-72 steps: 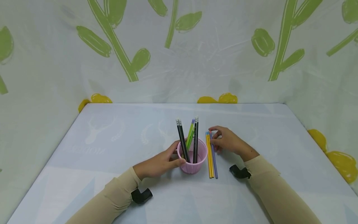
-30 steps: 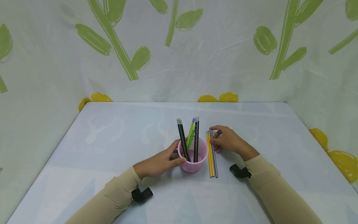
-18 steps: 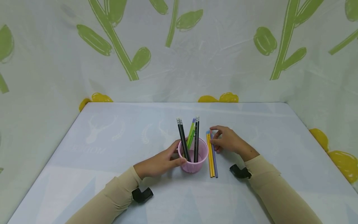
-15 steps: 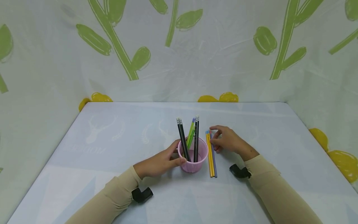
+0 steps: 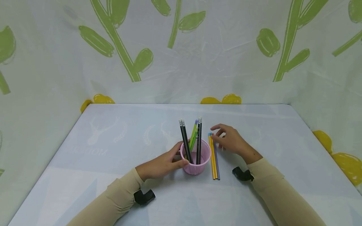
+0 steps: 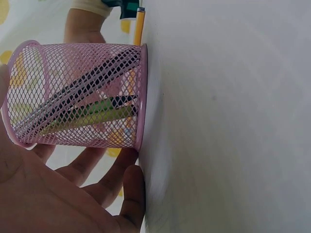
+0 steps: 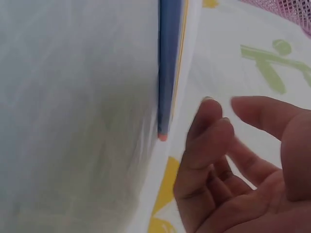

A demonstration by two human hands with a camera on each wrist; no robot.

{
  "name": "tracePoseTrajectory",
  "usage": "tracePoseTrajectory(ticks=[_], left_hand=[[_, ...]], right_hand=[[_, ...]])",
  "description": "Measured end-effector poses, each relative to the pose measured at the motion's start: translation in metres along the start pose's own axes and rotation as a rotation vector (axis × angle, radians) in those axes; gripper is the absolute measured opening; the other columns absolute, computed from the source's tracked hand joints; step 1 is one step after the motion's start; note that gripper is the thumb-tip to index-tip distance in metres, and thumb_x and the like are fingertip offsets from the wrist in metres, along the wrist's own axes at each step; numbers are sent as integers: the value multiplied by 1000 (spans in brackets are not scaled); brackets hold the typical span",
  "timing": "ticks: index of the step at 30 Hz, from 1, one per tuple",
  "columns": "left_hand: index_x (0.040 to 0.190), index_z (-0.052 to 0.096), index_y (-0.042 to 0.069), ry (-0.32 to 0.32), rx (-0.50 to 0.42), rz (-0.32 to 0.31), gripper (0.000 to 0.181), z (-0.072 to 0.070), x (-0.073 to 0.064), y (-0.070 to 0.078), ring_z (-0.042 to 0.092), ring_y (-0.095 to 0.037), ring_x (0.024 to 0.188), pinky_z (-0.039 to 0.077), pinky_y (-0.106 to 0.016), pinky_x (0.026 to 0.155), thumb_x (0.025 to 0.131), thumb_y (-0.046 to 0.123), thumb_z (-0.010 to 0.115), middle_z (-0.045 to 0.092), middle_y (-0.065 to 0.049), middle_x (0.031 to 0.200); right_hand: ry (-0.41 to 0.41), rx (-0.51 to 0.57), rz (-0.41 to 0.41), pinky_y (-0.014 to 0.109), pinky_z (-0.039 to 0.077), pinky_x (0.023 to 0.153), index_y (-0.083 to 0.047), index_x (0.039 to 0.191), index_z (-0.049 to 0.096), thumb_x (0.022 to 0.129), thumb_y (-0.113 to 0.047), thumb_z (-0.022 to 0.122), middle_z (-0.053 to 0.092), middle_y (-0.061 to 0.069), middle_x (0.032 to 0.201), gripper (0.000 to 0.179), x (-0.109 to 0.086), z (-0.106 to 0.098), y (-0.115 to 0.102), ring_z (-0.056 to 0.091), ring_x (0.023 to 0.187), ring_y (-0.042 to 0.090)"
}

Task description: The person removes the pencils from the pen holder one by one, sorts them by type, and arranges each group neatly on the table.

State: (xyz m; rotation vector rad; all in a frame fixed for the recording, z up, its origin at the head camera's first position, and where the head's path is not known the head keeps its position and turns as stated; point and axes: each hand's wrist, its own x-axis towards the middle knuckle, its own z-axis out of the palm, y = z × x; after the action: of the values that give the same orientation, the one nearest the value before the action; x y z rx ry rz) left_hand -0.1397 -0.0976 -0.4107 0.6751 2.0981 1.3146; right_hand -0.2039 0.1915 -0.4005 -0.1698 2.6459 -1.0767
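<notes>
A pink mesh pencil cup [image 5: 195,169] stands upright on the table, and my left hand [image 5: 159,164] holds its left side, thumb at the rim. Inside lean several black pencils [image 5: 185,141] with white ends and green ones [image 5: 193,136]. Just right of the cup, two yellow pencils [image 5: 212,158] and a purple pencil [image 5: 217,166] lie side by side. Over the far end of these is my right hand [image 5: 230,139], fingers bent and parted from the thumb. In the right wrist view the purple pencil [image 7: 167,68] shows its reddish end, apart from the fingers.
The pale patterned table [image 5: 113,191] runs back to a fabric wall [image 5: 226,62] printed with green leaves. Black devices [image 5: 144,197] sit at both sleeve cuffs. In the left wrist view, a yellow pencil [image 6: 139,26] shows beyond the cup.
My right thumb and fingers have come away from the far end of the purple pencil and spread apart, the hand lifting slightly. My left hand and the pencil cup stay in place.
</notes>
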Motion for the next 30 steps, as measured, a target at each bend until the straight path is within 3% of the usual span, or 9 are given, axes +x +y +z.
tracePoseTrajectory(ticks=[13,25,30], left_hand=[[152,10,52,4,-1,-13,66,-2,-1,1,42,-23,144,36,-53,116,100,56,50,39,3,158],[152,10,51,3,6,10,66,-2,-3,2,41,-21,145,37,-50,116,100,55,51,40,6,156],[153,10,51,-1,-3,14,68,1,-1,2,42,-19,144,37,-47,116,99,58,51,41,5,156]], right_hand=[[154,161,-186,30,56,59,-9,128,62,99,-19,63,63,13,102,32,-19,3,-29,66,72,32],[162,161,-284,28,57,59,-10,127,62,98,-20,65,62,12,103,31,-39,7,-50,66,70,29],[229,172,-355,27,56,58,-11,124,63,97,-16,66,62,10,99,28,-47,3,-52,65,66,23]])
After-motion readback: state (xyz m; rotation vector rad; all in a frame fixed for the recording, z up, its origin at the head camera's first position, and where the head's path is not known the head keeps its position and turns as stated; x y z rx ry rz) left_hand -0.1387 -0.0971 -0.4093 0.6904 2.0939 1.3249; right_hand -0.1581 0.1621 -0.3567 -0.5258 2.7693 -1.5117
